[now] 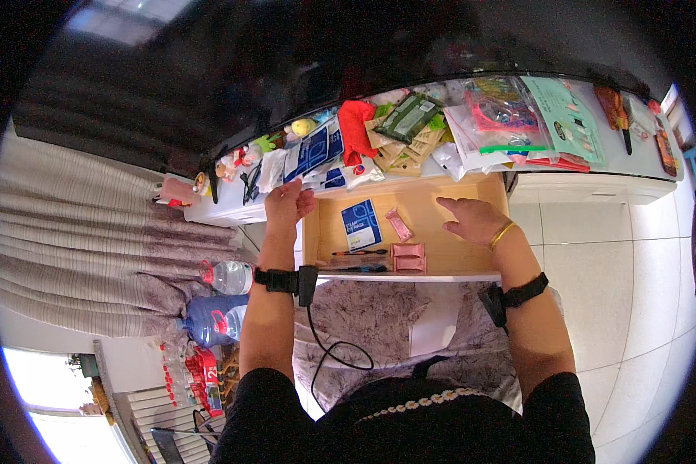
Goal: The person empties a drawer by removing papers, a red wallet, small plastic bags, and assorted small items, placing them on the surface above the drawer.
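Note:
An open wooden drawer lies before me. Over its right side my right hand hovers with fingers apart and nothing in it. My left hand, fingers partly curled, is by the drawer's back left corner, at the lower edge of blue-and-white eye mask packets; whether it grips one is unclear. Inside the drawer are a steam eye mask packet, a pink wrapped packet, two more pink packets side by side, and a black-and-orange toothbrush along the front.
Along the white cabinet top lie a red cloth, a dark green packet, zip bags, soft toys and a black cable. A dark screen rises behind. Water bottles stand left.

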{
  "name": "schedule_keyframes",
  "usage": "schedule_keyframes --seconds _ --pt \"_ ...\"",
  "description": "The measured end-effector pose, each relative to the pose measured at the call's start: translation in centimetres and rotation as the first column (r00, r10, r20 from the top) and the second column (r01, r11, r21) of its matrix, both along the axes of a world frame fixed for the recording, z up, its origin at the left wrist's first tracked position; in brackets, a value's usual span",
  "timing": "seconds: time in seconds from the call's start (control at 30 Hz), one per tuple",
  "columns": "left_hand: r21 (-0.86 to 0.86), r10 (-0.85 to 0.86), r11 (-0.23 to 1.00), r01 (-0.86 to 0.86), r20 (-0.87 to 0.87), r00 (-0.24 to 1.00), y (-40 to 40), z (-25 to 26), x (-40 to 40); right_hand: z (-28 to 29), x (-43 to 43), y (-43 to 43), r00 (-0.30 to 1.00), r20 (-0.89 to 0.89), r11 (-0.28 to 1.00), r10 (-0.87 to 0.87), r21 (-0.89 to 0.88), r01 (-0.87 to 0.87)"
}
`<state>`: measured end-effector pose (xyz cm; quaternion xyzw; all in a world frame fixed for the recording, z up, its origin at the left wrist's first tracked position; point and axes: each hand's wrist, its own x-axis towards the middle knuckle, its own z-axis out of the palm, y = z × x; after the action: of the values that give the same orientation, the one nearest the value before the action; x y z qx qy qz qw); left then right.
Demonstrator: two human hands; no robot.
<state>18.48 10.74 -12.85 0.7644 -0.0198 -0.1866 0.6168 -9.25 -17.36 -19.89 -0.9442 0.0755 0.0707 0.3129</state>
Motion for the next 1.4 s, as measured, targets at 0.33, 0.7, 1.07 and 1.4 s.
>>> schedule_keyframes --seconds 0.33,0.7,1.07,1.4 --pt "0.521 -0.333 0.760 0.388 -0.200 0.922 1.1 -11.4 0.4 -0.3 0.3 0.2 0.999 -0.035 0.999 0.035 0.013 -0.035" --pt "0.885 -0.421 0.293 0.362 -0.221 0.880 -1.8 -20.1 4.2 -0.2 0.0 -0.1 0.998 -0.054 1.000 0.010 0.000 -0.010" --pt "0.867 -0.531 0.324 0.379 -0.164 0.831 1.4 -29.7 8.3 -0.5 -0.6 -0.1 0.999 -0.005 0.999 -0.033 0.001 0.033" --pt "0.906 -0.523 0.141 0.398 -0.273 0.807 -0.2 -28.2 8.1 -0.6 -0.4 0.1 0.999 0.010 0.998 -0.037 -0.053 0.038"
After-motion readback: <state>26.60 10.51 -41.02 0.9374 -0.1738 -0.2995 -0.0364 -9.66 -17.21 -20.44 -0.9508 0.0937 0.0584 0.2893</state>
